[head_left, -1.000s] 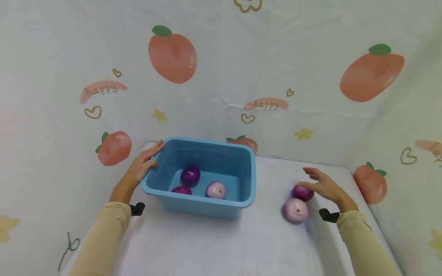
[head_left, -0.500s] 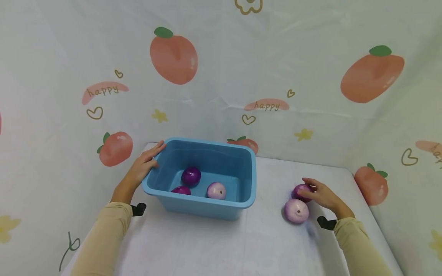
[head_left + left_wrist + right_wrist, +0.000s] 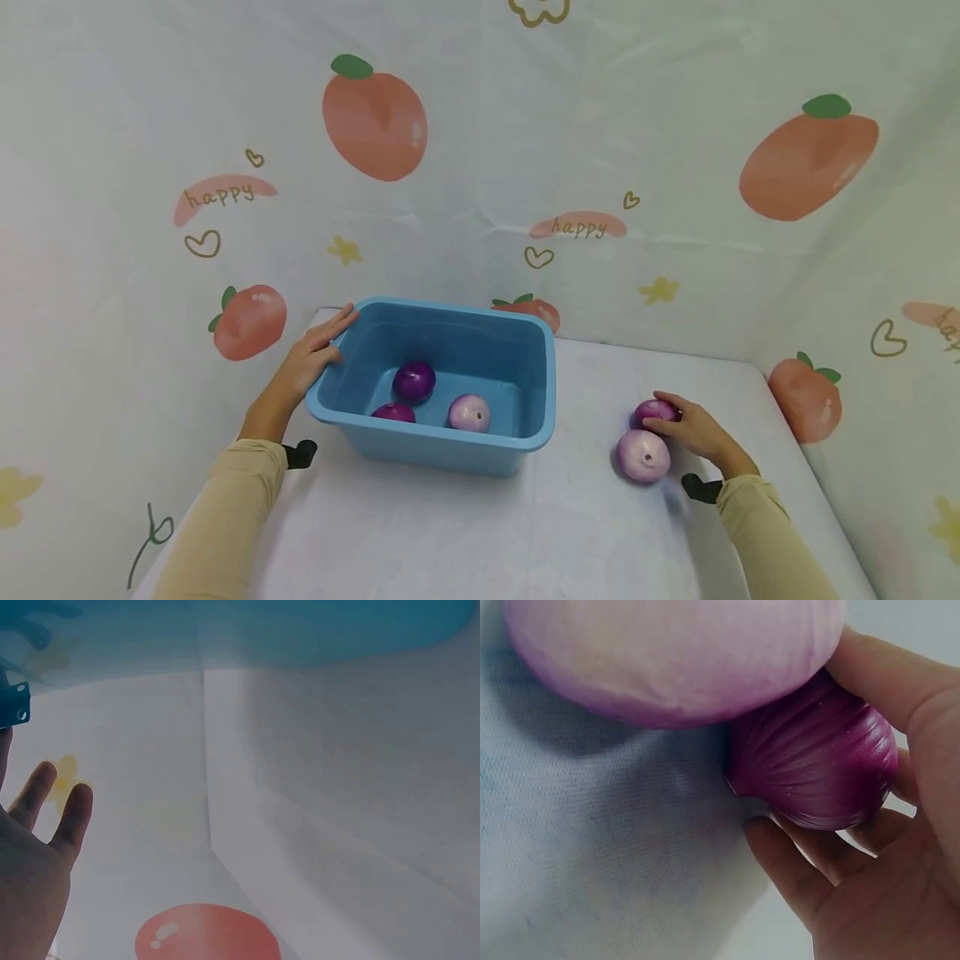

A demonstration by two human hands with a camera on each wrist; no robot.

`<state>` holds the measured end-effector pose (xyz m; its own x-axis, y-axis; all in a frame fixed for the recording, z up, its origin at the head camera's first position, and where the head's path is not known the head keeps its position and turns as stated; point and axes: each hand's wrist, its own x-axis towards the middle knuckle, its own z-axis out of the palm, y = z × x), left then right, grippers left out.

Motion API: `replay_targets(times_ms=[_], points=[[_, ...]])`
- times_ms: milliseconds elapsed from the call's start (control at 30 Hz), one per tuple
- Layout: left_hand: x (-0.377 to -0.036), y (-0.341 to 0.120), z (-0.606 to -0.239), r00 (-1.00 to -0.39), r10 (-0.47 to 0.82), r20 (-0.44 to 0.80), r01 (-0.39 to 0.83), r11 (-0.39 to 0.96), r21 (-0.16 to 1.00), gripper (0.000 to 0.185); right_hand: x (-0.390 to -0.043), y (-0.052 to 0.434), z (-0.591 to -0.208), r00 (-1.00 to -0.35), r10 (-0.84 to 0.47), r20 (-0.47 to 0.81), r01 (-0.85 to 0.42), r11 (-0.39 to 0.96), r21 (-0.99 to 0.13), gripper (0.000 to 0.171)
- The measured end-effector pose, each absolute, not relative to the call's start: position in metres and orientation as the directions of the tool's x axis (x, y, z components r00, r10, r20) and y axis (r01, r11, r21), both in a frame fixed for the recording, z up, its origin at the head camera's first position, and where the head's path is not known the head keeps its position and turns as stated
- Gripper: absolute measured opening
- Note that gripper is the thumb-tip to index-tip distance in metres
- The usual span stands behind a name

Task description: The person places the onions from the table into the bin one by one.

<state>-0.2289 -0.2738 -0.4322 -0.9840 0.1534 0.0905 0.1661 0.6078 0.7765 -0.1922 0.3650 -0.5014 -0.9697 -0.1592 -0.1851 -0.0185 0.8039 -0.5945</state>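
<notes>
Item: dark onion (image 3: pixel 817 769), my R hand (image 3: pixel 693 433) wrapped round it. Pale onion (image 3: pixel 642 456) touching alongside; lift straight, avoid nudging. L hand (image 3: pixel 311 358) flat on tub (image 3: pixel 442 450).

Only one word is readable: "happy", printed in thin script on pink brush-stroke patches of the backdrop cloth (image 3: pixel 480 125). One patch (image 3: pixel 223 196) sits at the left of the head-view frame, a second (image 3: pixel 577 226) at centre. A cut-off third patch (image 3: pixel 937 321) at the right edge is illegible. Wrist views show no text.
</notes>
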Motion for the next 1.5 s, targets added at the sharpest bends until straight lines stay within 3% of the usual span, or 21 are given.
replay_targets(times_ms=[333,467,633,867,1300,1500], points=[[-0.229,-0.272,-0.431,-0.983,0.160,0.092,0.171,0.613,0.772,0.070,-0.191,0.364,-0.495,-0.982,-0.101,-0.162,0.008,0.827,-0.562,0.076],[-0.228,-0.273,-0.431,-0.984,0.156,0.090,0.168,0.614,0.772,0.070,-0.195,0.360,-0.487,-0.990,-0.086,-0.112,0.000,0.796,-0.606,0.072],[-0.228,-0.275,-0.432,-0.985,0.150,0.087,0.162,0.609,0.776,0.071,-0.201,0.351,-0.472,-0.995,-0.093,-0.036,-0.042,0.720,-0.693,0.068],[-0.229,-0.275,-0.431,-0.983,0.161,0.089,0.171,0.610,0.774,0.070,-0.201,0.333,-0.457,-0.988,-0.153,-0.023,-0.073,0.590,-0.804,0.078],[-0.230,-0.273,-0.428,-0.984,0.157,0.080,0.160,0.606,0.779,0.071,-0.214,0.290,-0.416,-0.963,-0.187,0.193,-0.261,0.489,-0.832,0.048],[-0.230,-0.273,-0.429,-0.986,0.152,0.072,0.151,0.610,0.778,0.071,-0.223,0.258,-0.393,-0.933,-0.280,0.227,-0.313,0.320,-0.894,0.058]])
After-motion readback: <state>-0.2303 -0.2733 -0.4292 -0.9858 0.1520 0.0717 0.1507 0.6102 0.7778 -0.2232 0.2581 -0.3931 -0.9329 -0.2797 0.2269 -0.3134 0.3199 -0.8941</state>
